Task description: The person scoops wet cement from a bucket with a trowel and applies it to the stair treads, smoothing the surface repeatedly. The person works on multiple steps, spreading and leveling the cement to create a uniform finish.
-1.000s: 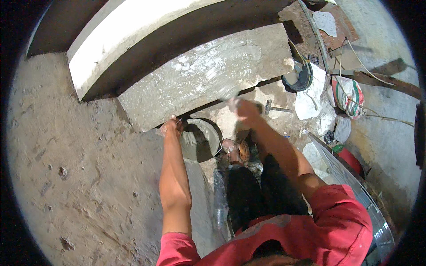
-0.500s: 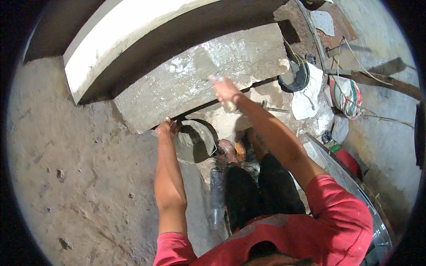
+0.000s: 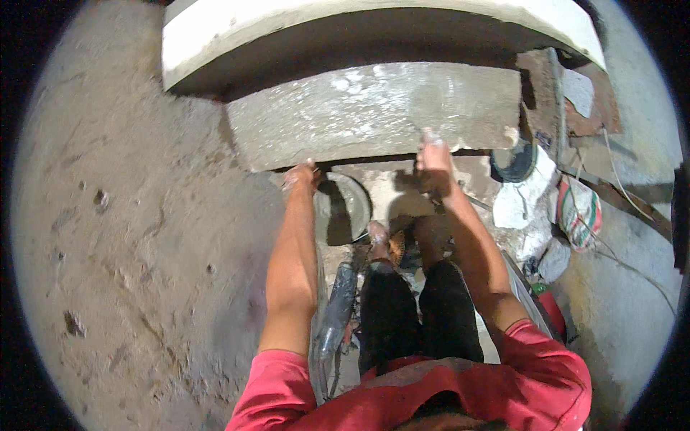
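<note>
Your left hand lies at the near edge of the wet grey slab, which stretches before you beneath a curved, white-faced ledge; whether its grip is open or closed cannot be told. Your right hand is farther right along that edge, its grip likewise unclear. A round bucket stands just beside your left hand; a dark tub sits near the slab's right end.
</note>
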A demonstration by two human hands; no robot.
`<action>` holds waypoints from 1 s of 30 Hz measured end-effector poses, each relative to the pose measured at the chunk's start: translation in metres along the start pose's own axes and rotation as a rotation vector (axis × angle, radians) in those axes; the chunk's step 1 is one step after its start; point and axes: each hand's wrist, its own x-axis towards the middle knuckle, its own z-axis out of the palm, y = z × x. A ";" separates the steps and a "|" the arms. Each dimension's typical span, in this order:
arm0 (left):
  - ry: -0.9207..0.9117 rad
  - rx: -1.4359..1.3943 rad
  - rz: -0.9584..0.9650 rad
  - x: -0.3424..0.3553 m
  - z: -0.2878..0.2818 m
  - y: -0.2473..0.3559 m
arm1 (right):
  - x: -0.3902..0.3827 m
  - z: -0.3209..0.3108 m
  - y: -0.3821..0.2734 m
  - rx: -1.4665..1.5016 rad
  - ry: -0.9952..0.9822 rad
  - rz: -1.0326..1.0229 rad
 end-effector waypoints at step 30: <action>0.161 0.868 1.231 0.044 -0.148 -0.002 | -0.084 0.323 -0.035 -0.998 -0.349 -0.691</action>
